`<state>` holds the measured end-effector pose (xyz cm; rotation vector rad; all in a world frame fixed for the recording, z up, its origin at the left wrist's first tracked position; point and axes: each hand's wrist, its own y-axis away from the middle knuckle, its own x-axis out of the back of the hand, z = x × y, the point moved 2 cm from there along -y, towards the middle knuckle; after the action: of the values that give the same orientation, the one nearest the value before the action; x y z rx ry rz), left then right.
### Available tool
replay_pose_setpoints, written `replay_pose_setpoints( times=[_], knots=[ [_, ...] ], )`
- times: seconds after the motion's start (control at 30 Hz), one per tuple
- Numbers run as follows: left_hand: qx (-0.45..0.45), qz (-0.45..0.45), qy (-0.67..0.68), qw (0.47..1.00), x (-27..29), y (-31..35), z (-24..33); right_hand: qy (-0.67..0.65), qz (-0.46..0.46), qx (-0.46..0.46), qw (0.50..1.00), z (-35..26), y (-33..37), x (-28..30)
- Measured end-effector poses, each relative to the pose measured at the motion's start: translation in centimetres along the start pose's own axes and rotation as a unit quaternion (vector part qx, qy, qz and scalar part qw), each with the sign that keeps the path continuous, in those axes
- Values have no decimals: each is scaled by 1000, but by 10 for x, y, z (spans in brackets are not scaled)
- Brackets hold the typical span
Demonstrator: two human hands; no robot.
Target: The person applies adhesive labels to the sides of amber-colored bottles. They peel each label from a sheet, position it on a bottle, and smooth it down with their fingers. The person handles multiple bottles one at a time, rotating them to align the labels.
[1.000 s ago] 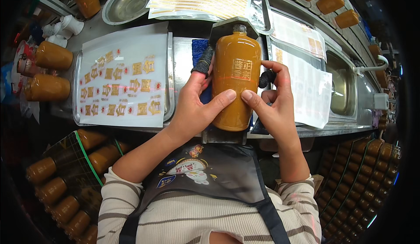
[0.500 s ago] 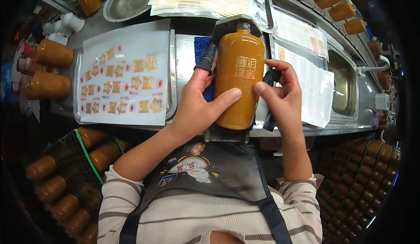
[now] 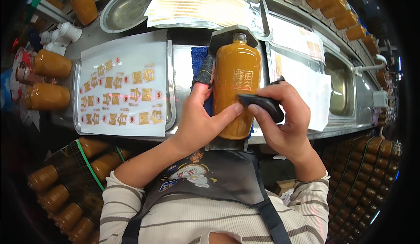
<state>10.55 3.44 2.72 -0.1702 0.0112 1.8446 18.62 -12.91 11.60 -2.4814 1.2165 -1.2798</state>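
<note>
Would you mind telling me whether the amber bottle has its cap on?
Uncapped: the amber bottle shows a bare open neck, no cap fitted.

Your one view comes from the camera on your head, looking steeply down along your chest onto the metal workbench point(image 3: 183, 69), close enough that your left hand point(image 3: 199, 119) and right hand point(image 3: 284, 117) fill the middle. Your forearms enter from the lower edge. The fisheye bends the bench edges and blacks out the corners.
</note>
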Motion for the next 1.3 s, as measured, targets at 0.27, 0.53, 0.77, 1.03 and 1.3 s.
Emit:
replay_pose_setpoints(
  times=[0.27, 0.53, 0.77, 1.03, 1.3],
  knots=[
    [21, -23, 91, 995, 6, 4, -5, 155, -7, 260, 953, 15, -5, -3],
    [74, -73, 222, 969, 8, 0, 11, 181, 5, 237, 954, 13, -74, -11],
    [80, -21, 206, 975, 5, 1, 3, 4, -90, 175, 980, 4, -49, -20],
    [115, -22, 112, 987, 6, 0, 0, 48, -21, 137, 989, 14, -13, -8],
    [-19, 40, -37, 998, 7, 6, -11, -46, 8, 33, 998, 25, 11, -7]
  ],
)
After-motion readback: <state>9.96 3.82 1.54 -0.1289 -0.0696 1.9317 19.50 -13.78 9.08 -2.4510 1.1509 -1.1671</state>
